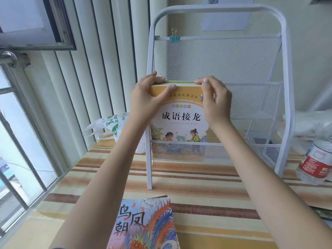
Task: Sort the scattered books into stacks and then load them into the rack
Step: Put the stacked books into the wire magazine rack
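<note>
A white mesh rack (221, 58) stands on the striped table. A stack of books with an orange and white cover (179, 119) stands upright at the left end of its lowest front pocket. My left hand (145, 97) grips the stack's top left corner. My right hand (215, 99) pinches its top right corner. Another book with a colourful phoenix cover (143, 225) lies flat on the table near me, between my forearms.
A plastic water bottle (316, 162) stands at the right of the rack. A white and green plastic bag (111, 124) lies behind the rack's left leg. A teal binder clip (174, 38) hangs on the top mesh rail. Window frames run along the left.
</note>
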The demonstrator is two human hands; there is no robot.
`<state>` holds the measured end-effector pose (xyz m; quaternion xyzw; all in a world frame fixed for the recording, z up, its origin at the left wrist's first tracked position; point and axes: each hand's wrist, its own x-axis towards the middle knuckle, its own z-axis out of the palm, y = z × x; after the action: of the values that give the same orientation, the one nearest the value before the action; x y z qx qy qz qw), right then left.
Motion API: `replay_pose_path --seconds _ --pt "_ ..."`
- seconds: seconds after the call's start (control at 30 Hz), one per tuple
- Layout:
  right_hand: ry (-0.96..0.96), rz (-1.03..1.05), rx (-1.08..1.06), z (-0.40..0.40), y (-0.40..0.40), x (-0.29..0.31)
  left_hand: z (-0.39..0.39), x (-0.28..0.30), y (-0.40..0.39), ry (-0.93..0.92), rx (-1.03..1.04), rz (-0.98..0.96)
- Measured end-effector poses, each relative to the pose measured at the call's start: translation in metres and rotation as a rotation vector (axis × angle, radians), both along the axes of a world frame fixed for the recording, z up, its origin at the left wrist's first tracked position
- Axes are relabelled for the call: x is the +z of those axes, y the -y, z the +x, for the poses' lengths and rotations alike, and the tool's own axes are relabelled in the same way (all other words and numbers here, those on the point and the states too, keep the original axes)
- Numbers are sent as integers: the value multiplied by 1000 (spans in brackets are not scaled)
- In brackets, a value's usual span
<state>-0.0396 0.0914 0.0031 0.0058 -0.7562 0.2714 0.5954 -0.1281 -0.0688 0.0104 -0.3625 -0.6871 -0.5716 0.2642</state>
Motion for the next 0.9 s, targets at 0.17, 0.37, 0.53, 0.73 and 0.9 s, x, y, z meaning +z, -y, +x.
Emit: replay_pose_path --seconds 0.17,0.37,0.53,0.73,0.9 --pt "76 -53 26 42 -9 -18 10 -24 12 86 -53 34" --pt "818 286 -684 81 -18 -84 29 -74 13 538 -29 1" --pt "831 303 -704 79 -11 -78 33 -72 12 459 38 -55" --pt "796 269 -724 86 -7 -78 46 -70 21 476 72 -63" --pt "781 282 -750 91 -3 -81 50 -73 21 406 80 -50"
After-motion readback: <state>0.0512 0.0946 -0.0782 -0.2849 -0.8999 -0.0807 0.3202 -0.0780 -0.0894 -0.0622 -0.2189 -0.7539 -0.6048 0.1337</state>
